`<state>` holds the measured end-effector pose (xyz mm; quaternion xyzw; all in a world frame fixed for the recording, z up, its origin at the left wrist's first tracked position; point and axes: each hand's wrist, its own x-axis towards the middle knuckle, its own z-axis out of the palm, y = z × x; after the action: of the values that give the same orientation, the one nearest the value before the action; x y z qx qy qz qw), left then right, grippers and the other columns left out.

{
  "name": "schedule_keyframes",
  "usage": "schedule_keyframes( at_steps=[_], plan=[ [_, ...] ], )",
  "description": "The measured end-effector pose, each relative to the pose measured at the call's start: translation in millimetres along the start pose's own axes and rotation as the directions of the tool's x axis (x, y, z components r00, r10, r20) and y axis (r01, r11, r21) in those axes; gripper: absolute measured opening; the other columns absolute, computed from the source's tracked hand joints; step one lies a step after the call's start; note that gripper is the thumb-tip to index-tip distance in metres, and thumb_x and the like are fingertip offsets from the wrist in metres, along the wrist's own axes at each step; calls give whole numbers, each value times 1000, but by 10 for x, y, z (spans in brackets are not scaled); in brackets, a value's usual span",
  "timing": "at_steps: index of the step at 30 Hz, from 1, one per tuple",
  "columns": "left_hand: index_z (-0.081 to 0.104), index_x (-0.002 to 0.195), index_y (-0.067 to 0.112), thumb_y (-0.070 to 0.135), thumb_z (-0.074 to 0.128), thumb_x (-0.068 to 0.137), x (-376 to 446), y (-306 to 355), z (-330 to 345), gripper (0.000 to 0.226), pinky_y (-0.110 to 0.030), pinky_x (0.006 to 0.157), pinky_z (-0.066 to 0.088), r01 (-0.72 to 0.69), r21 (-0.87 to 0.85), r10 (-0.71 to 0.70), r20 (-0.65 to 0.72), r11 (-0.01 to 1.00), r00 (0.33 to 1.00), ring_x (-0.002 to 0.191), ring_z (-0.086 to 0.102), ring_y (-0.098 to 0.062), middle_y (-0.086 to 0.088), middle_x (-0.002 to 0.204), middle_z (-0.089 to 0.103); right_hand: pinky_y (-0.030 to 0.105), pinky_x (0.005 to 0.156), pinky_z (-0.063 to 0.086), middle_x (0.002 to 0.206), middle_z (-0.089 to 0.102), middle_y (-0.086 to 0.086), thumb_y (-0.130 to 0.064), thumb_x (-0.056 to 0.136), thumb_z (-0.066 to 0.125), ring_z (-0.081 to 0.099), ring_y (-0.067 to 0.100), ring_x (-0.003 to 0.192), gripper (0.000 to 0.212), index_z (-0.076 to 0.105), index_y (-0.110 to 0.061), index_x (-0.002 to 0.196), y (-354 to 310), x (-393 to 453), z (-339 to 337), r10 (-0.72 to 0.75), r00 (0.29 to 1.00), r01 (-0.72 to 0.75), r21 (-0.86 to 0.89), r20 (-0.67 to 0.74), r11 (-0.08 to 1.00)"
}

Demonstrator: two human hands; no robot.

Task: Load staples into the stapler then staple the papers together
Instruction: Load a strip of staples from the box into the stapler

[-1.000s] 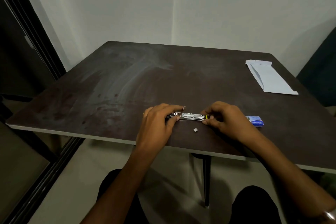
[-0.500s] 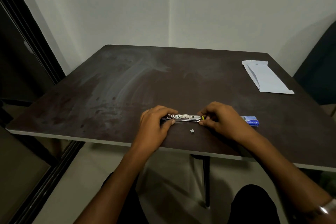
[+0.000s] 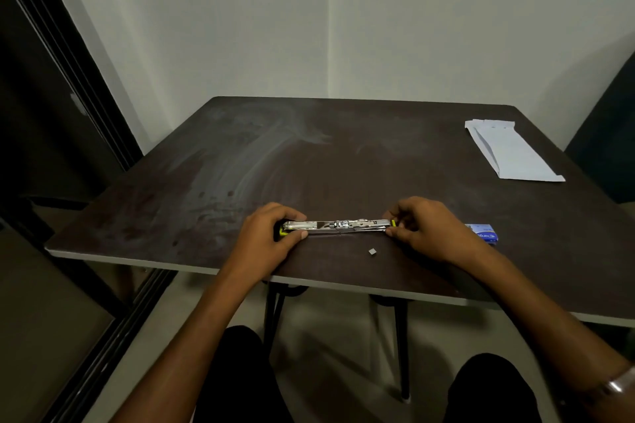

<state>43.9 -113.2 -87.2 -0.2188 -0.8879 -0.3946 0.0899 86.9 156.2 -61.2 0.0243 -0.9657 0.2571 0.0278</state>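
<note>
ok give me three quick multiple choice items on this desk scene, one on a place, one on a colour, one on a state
1. Where do the papers lie on the table?
A. far right corner
B. near left corner
C. under the stapler

2. What colour are the trims at the ends of the stapler?
A. red
B. yellow
C. white

3. How is the stapler right now?
A. closed, lying untouched
B. opened out flat, held at both ends
C. lifted off the table

Answers: 1 A, the white sheets sit by the far right edge. 2 B, yellow shows beside each grip. 3 B, the left hand and right hand each hold one end, and its metal inside is exposed.
</note>
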Motion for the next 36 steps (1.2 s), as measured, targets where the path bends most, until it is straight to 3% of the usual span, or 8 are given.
schedule_keyframes(
  at_steps=[5, 10, 13, 19, 22, 26, 31, 36],
  plan=[
    [73, 93, 21, 18, 78, 76, 18, -21, -12, 18, -25, 82, 52, 70, -178, -65, 33, 982, 997, 89, 65, -7, 6, 97, 69, 16, 64, 40, 85, 60, -7, -19, 85, 67, 59, 11, 77, 12, 68, -20, 97, -10, -14, 5, 16, 1000, -16, 12, 1, 1000],
    [72, 90, 31, 23, 80, 74, 22, -6, -3, 20, -12, 71, 52, 133, -340, -123, 50, 931, 991, 83, 68, -2, 10, 89, 74, 23, 74, 46, 89, 64, -2, -17, 86, 66, 63, 16, 85, 14, 69, -18, 100, -21, -47, -1, 47, 999, -48, 56, 9, 997],
    [72, 93, 26, 19, 80, 74, 29, 53, 44, 22, -16, 73, 55, 142, -434, -133, 52, 890, 990, 80, 70, -5, 6, 84, 75, 23, 76, 46, 87, 65, -1, -15, 86, 66, 63, 16, 84, 14, 69, -17, 99, -24, -61, -9, 57, 998, -56, 79, -6, 995],
    [70, 95, 16, 4, 76, 77, 58, 225, 187, 23, -11, 72, 52, 117, -594, -132, 19, 796, 991, 76, 68, -3, 6, 81, 73, 30, 84, 49, 88, 68, 3, -13, 85, 66, 65, 17, 84, 17, 70, -15, 102, 3, -65, 26, 86, 995, -80, 120, -43, 990],
    [71, 95, 14, 4, 75, 78, 74, 296, 260, 20, -11, 73, 52, 110, -613, -127, 15, 782, 992, 72, 63, -4, 1, 84, 72, 26, 82, 48, 87, 66, 0, -14, 84, 67, 64, 15, 83, 18, 70, -19, 101, 29, -67, 60, 101, 993, -90, 156, -59, 984],
    [71, 97, 14, 3, 73, 79, 89, 355, 347, 21, -14, 78, 53, 117, -607, -116, 41, 786, 992, 82, 66, -11, -4, 92, 73, 20, 79, 47, 87, 67, -4, -17, 84, 68, 64, 10, 81, 20, 69, -23, 103, 43, -63, 99, 116, 991, -98, 213, -73, 972],
    [72, 102, 11, 3, 74, 78, 107, 373, 393, 26, -13, 78, 52, 90, -566, -98, 16, 819, 995, 86, 68, -7, -8, 98, 73, 5, 70, 42, 85, 67, -10, -14, 83, 69, 61, 6, 76, 25, 68, -22, 107, 19, -65, 149, 123, 989, -93, 295, -84, 951],
    [75, 104, 15, 12, 74, 80, 112, 389, 422, 24, -37, 73, 49, 10, -359, -4, 18, 933, 1000, 80, 63, -28, -13, 87, 68, 14, 78, 47, 85, 66, -7, -9, 83, 70, 59, 3, 71, 31, 66, -18, 112, -39, -57, 186, 147, 987, -98, 476, -67, 874]
  ],
)
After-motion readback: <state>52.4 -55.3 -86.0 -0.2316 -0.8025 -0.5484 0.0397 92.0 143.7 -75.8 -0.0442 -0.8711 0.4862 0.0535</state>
